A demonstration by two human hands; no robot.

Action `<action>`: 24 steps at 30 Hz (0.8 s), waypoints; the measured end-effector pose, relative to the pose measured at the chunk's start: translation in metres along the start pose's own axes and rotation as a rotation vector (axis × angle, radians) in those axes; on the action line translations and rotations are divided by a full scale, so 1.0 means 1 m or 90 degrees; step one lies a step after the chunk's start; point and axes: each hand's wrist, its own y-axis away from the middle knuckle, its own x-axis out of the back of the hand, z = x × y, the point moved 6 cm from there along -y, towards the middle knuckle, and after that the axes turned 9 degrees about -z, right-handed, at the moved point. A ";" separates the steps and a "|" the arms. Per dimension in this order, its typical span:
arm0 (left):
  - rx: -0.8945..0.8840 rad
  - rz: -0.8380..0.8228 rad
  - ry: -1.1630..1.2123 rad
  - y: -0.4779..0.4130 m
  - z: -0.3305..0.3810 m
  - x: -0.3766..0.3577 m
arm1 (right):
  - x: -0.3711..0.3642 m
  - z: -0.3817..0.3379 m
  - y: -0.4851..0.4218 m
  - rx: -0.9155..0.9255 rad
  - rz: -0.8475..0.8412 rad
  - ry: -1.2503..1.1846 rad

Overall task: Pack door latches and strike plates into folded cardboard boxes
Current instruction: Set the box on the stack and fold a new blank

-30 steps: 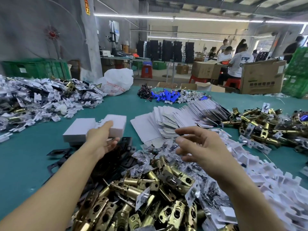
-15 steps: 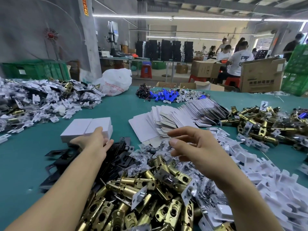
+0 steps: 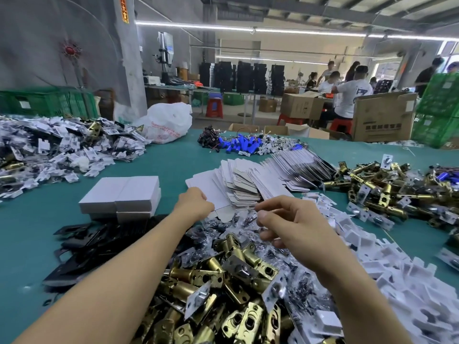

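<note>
In the head view, white flat cardboard blanks fan across mid-frame, with folded boxes to their left. Our left hand, earlier on the boxes, now meets a blank's edge; its fingers are hidden, so we cannot tell the grip. Our right hand hovers loosely curled and holds nothing, above brass latches.
</note>
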 end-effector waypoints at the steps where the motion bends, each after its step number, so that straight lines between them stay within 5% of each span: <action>1: 0.022 -0.001 -0.017 -0.004 -0.001 -0.004 | -0.001 0.001 0.000 -0.001 -0.004 0.002; 10: 0.145 0.121 -0.093 -0.013 -0.010 -0.014 | -0.005 0.002 -0.004 0.007 -0.015 0.013; 24: 0.156 0.093 -0.084 -0.011 -0.011 -0.013 | -0.015 0.014 -0.007 -0.034 -0.036 0.061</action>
